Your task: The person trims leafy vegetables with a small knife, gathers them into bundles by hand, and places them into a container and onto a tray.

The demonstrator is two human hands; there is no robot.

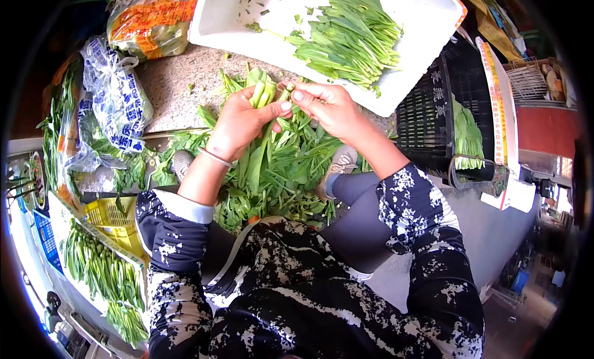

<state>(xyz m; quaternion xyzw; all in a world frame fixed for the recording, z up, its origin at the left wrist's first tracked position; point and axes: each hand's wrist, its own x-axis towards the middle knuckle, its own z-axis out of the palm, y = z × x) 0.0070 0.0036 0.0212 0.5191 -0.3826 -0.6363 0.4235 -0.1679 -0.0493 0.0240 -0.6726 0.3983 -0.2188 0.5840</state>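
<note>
My left hand, with a bracelet at its wrist, is closed round a few stalks of leafy greens; their cut ends point away from me and the leaves hang down. Beside it, my right hand pinches at the end of a stalk, thumb against fingers. The two hands nearly touch. Below them a loose pile of leafy greens covers the ground between my shoes. Just beyond my hands, a white foam box holds a neat bundle of greens and some scraps.
Plastic bags of vegetables and a blue-printed bag lie to the left. A black crate with greens stands at right. A yellow crate and a box of bundled greens are at lower left.
</note>
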